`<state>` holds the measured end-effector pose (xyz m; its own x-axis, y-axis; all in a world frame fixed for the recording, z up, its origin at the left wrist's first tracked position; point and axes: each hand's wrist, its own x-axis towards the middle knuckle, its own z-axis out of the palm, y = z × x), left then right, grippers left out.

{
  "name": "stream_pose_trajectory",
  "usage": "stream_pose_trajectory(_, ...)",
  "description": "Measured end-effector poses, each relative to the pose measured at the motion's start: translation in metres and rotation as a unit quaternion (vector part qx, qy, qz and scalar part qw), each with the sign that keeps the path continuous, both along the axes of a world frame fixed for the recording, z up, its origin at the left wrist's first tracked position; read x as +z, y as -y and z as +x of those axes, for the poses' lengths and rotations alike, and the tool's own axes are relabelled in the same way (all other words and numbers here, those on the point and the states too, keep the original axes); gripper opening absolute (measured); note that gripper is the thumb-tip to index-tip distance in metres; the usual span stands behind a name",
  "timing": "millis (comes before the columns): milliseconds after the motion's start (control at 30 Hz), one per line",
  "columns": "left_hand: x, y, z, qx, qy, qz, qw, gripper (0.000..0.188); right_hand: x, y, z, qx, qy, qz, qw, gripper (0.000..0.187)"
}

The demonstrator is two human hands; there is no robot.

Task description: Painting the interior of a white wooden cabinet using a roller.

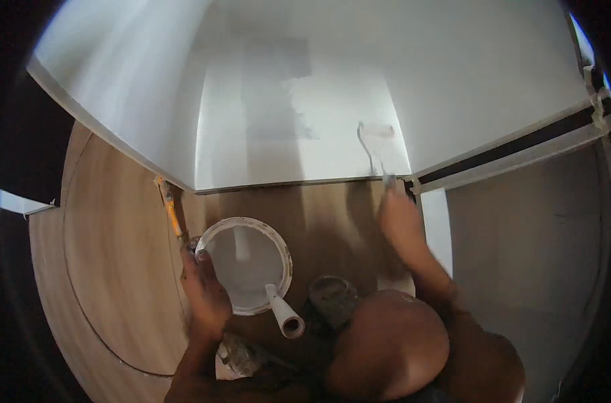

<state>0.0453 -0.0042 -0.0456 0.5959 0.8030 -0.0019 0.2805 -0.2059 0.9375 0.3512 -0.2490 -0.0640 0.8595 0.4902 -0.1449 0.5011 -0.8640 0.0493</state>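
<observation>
So far: wall [453, 80] partly rolled, dull patch [278, 94] left. Right hand [401, 221] clenched on small roller [376, 138]; left hand [205, 289] grips paint bucket [215, 235] rim, floor middle.

We're looking down into a room corner. White wall [151, 80] on the left meets a white wall panel [299, 87] straight ahead; the middle of that panel shows a greyer, duller patch [278, 101] next to a brighter one [346, 114]. Floor [111, 255] is wood-look plank, warm brown, with a curved seam line running across it on the left. On the right we see a white door frame [520, 144] with a dark strip along it, and beyond it a plain grey surface [527, 248]. Light is dim and uneven: brightest top left on the wall, shadowed low down. Far left edge, a small bright white ledge [20, 201] against black.
</observation>
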Motion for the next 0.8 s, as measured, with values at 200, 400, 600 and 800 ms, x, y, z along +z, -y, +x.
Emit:
stream_pose_trajectory(200, 0.024, 0.008, 0.013, 0.010, -0.058, -0.005, 0.998, 0.033, -0.018, -0.111, 0.213, -0.013, 0.051, 0.041, 0.998, 0.036)
stream_pose_trajectory(400, 0.029, 0.006, 0.009, 0.036, -0.079, 0.005, 0.996, 0.037, -0.013, -0.166, 0.338, 0.034, 0.033, 0.053, 0.997, 0.039)
stream_pose_trajectory(600, 0.029, 0.007, 0.017, 0.034, -0.067, -0.004, 0.997, 0.032, -0.054, -0.077, 0.244, 0.016, 0.067, 0.078, 0.995, 0.039)
stream_pose_trajectory(800, 0.021, 0.004, 0.004, 0.010, -0.057, -0.027, 0.998, 0.031, -0.057, 0.053, 0.055, 0.043, 0.133, 0.019, 0.990, 0.064)
